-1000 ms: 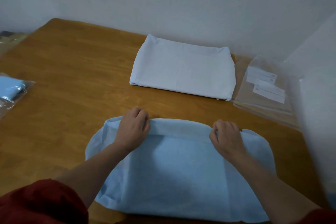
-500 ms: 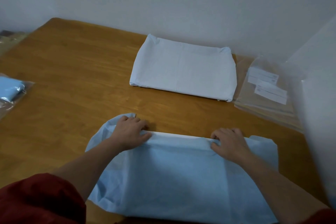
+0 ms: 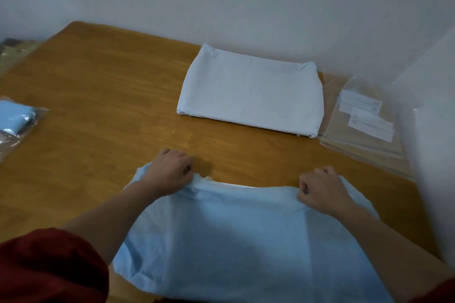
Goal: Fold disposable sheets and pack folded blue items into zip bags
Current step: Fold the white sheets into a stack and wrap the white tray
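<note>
Blue sheet far edge pinched by left hand and right hand, fingers curled, nearer than white stack.

Bare table is lying open between the blue sheet at the near edge and the folded white stack at the back, and is widening toward the left. The stack is blocking the far middle, and a pile of clear bags just beside it is closing off the right. A bagged blue bundle is sitting at the left edge. The left hand and right hand are gripping the sheet's far edge, leaving a gap between them.
</note>
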